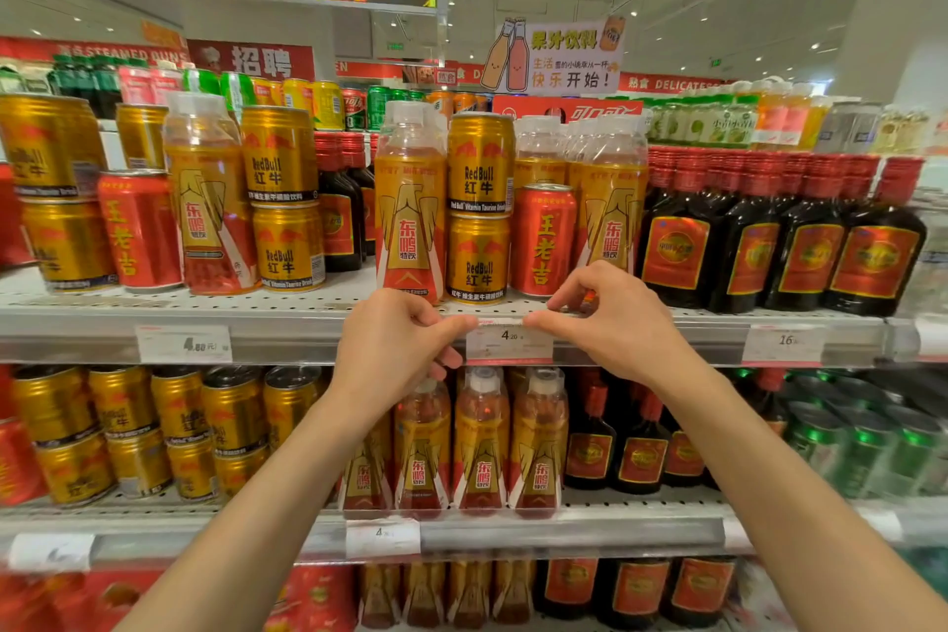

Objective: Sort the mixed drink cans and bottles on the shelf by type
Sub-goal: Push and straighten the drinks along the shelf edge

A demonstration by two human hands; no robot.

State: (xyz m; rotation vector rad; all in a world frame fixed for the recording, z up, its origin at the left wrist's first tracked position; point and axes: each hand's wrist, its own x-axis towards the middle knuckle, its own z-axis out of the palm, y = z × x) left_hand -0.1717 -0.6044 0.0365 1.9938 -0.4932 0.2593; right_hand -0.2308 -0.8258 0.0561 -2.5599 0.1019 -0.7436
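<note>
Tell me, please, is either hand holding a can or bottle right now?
No, both the left hand and right hand pinch the top edge of the price tag on the shelf rail.

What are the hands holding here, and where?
Both pinch the price tag on the shelf rail: left hand at its top-left corner, right hand at its top-right.

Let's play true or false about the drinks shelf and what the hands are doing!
1. Both hands pinch the price tag on the shelf edge. True: the left hand holds its left end, the right hand its right end.
2. A hand is holding a red can. False: the red can stands untouched on the shelf.
3. Two gold cans are stacked between an orange bottle and the red can. True.
4. The dark bottles have green caps. False: their caps are red.
</note>
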